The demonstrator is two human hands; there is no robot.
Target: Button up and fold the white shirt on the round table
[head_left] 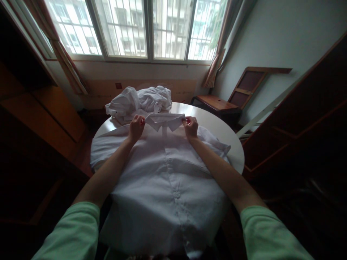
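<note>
a round white table (230, 139) bears a spread shirt (165, 180) and crumpled clothes (141, 101).

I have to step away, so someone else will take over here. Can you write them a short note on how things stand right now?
Left hand: pinching the left end of the collar.
Right hand: pinching the right end of the collar.
White shirt: spread front up on the round table, buttoned, collar at the far end, hem hanging over the near edge.
Crumpled white garments: piled at the far side of the table.
Done: shirt laid flat.
Left: no fold made yet; the pile looks untouched.
</note>
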